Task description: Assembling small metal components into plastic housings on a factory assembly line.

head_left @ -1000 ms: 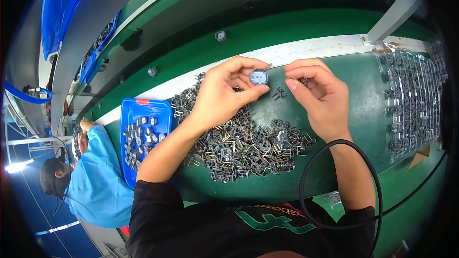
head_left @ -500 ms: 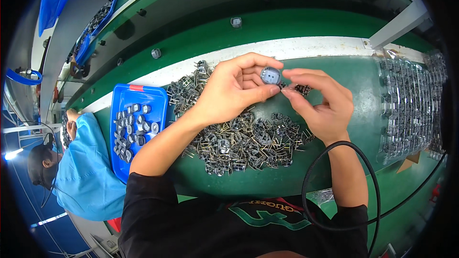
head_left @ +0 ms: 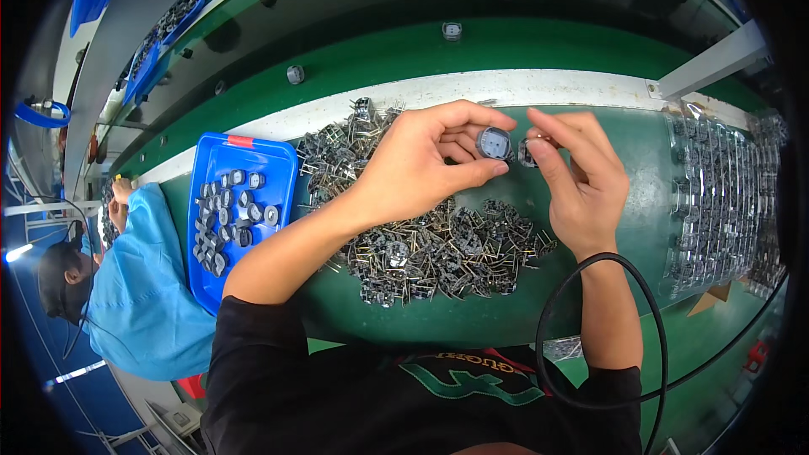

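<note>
My left hand [head_left: 430, 156] is closed round the edge of a grey plug housing [head_left: 494, 143] with rounded corners and small slots in its face. Just to its right, my right hand [head_left: 587, 177] has thumb and forefinger pinched together on a small dark part with metal pins [head_left: 528, 154], partly hidden by the fingers. A narrow gap separates the two hands. Beneath them, a heap of dark parts with metal pins [head_left: 438, 253] spreads over the green worktable [head_left: 640, 160], and a second heap [head_left: 333, 152] lies behind my left forearm.
A blue tray [head_left: 291, 177] with several grey housings stands at left. Clear blister trays [head_left: 720, 202] are stacked at right. Beyond a white rail [head_left: 581, 82] runs a green conveyor [head_left: 371, 55] carrying housings. A black cable [head_left: 543, 320] loops by my right forearm. A blue-clad co-worker [head_left: 152, 286] sits left.
Both hands have shifted slightly right, and the right fingers now stand a little farther from the housing. The pieces on the conveyor have moved to the right.
</note>
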The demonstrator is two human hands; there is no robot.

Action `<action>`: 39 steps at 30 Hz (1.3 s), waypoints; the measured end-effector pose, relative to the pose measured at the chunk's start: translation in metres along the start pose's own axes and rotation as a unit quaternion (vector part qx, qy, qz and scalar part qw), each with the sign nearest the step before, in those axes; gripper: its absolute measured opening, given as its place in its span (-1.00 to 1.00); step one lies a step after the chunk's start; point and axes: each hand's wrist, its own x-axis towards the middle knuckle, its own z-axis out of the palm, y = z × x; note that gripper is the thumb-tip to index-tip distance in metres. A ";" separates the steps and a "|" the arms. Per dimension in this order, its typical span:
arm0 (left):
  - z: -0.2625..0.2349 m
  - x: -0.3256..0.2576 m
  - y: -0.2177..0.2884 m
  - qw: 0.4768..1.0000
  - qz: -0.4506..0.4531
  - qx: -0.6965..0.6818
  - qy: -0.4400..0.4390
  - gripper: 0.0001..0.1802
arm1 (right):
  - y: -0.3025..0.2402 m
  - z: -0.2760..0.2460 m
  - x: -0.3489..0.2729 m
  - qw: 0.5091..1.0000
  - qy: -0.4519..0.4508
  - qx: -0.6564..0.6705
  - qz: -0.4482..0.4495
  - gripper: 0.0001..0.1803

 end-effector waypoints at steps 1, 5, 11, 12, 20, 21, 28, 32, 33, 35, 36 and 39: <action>0.001 0.000 0.000 1.000 -0.006 0.008 0.004 -0.54 | 0.002 0.002 -0.002 1.000 0.012 0.016 -0.001 -0.75; 0.004 -0.002 -0.001 0.999 -0.022 0.046 0.009 -0.55 | 0.002 0.008 -0.002 0.998 0.037 -0.013 -0.056 -0.77; 0.009 -0.004 -0.002 0.997 -0.019 0.076 0.010 -0.55 | -0.002 0.012 -0.004 0.992 0.035 -0.068 -0.100 -0.79; 0.010 -0.004 -0.003 0.997 -0.016 0.076 0.011 -0.54 | -0.002 0.013 -0.004 0.991 0.032 -0.074 -0.109 -0.78; 0.007 -0.003 -0.005 0.998 -0.007 -0.061 0.004 -0.60 | -0.002 0.015 -0.003 0.986 0.018 -0.076 -0.150 -0.70; 0.003 -0.001 -0.004 0.995 -0.016 -0.098 0.005 -0.62 | -0.002 0.013 -0.001 0.985 0.006 -0.071 -0.156 -0.68; -0.043 0.068 -0.001 0.984 0.012 0.113 0.139 -0.71 | 0.029 -0.008 0.003 0.967 -0.177 -0.162 -0.085 -0.62; -0.089 0.139 -0.028 0.956 -0.027 0.230 0.179 -0.68 | 0.039 -0.004 -0.002 0.956 -0.209 -0.182 -0.096 -0.68; -0.104 0.151 -0.039 0.933 -0.011 0.291 0.211 -0.67 | 0.035 -0.001 -0.001 0.959 -0.188 -0.189 -0.097 -0.71; -0.128 0.170 -0.062 0.875 0.024 0.402 0.270 -0.65 | 0.034 0.001 0.001 0.964 -0.159 -0.180 -0.113 -0.73; -0.133 0.176 -0.067 0.858 0.031 0.436 0.270 -0.66 | 0.036 0.000 0.001 0.966 -0.145 -0.178 -0.117 -0.75; -0.130 0.187 -0.067 0.788 0.093 0.531 0.297 -0.66 | 0.037 -0.003 0.003 0.977 -0.083 -0.154 -0.121 -0.79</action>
